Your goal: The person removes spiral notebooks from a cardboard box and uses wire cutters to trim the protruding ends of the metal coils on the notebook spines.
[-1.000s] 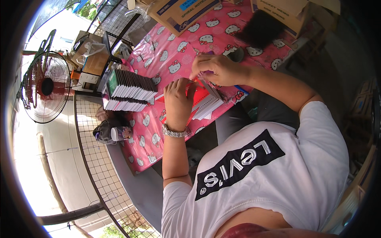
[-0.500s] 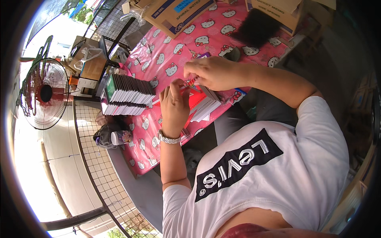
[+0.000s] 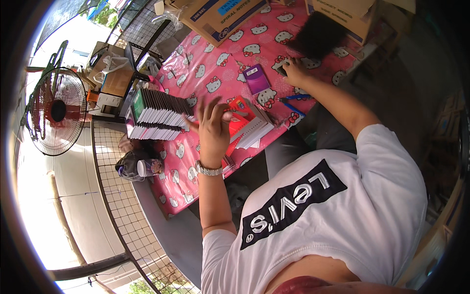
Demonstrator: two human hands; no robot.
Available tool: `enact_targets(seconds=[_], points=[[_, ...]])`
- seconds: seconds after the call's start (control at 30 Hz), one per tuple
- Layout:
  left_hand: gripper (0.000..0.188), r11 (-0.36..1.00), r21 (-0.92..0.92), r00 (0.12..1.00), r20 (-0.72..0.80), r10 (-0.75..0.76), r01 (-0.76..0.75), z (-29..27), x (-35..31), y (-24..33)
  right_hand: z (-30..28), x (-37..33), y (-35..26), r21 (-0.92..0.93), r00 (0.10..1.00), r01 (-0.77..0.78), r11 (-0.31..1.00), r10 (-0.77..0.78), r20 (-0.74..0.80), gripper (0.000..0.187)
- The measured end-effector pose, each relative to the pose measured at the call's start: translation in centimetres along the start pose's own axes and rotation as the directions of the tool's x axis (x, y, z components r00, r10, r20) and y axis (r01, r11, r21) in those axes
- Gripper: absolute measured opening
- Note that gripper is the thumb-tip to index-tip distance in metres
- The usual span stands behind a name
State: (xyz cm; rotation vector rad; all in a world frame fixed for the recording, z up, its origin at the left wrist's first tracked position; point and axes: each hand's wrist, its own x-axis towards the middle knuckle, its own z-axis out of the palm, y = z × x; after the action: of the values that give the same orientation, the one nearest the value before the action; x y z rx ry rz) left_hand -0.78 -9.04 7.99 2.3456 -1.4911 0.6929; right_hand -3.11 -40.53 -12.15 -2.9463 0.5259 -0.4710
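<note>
My left hand (image 3: 214,122) is raised with its fingers spread, beside a pile of small red-covered notebooks (image 3: 240,126) with white pages. Farther right, my right hand (image 3: 296,73) is low over the table, its fingers curled on a small dark object (image 3: 281,71) that they mostly hide. Between the hands lies a purple notebook (image 3: 257,79) with a white label. Blue pen-like tools (image 3: 294,103) lie at the table's near edge, below my right hand.
Left of my left hand stand rows of dark-covered notebooks (image 3: 159,110) on the pink cartoon-patterned tablecloth (image 3: 213,84). Cardboard boxes (image 3: 223,19) and a black bristly mass (image 3: 318,35) sit at the far side. A fan (image 3: 58,110) and a white cup (image 3: 143,168) are at the left.
My hands were together above the red notebooks. The right hand has moved away to the dark object, uncovering the purple notebook. My left fingers have spread apart.
</note>
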Motion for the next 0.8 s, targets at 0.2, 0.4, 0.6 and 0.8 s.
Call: enact_targets(seconds=[0.2, 0.4, 0.6, 0.8], points=[[0.031, 0.962, -0.092, 0.966, 0.034, -0.255, 0.257, -0.4, -1.8, 0.1, -16.4, 3.5, -7.7, 0.965, 0.696, -0.264, 0.003, -0.692, 0.192, 0.053], [0.034, 0.961, -0.178, 0.978, 0.031, -0.208, 0.210, 0.1, 0.0, 1.2, -21.3, 5.5, -9.1, 0.929, 0.439, -0.310, 0.204, -0.836, 0.330, 0.052], [0.024, 0.951, -0.221, 0.974, -0.017, -0.225, 0.216, -0.2, -0.2, 0.7, -20.8, 5.5, -9.1, 0.929, 0.474, -0.006, 0.370, -0.817, 0.329, 0.049], [0.022, 0.837, -0.358, 0.909, 0.115, -0.400, 0.413, -1.5, -1.9, -1.3, -20.0, 6.0, -9.8, 0.867, 0.384, -0.494, 0.062, -0.879, 0.282, 0.046]])
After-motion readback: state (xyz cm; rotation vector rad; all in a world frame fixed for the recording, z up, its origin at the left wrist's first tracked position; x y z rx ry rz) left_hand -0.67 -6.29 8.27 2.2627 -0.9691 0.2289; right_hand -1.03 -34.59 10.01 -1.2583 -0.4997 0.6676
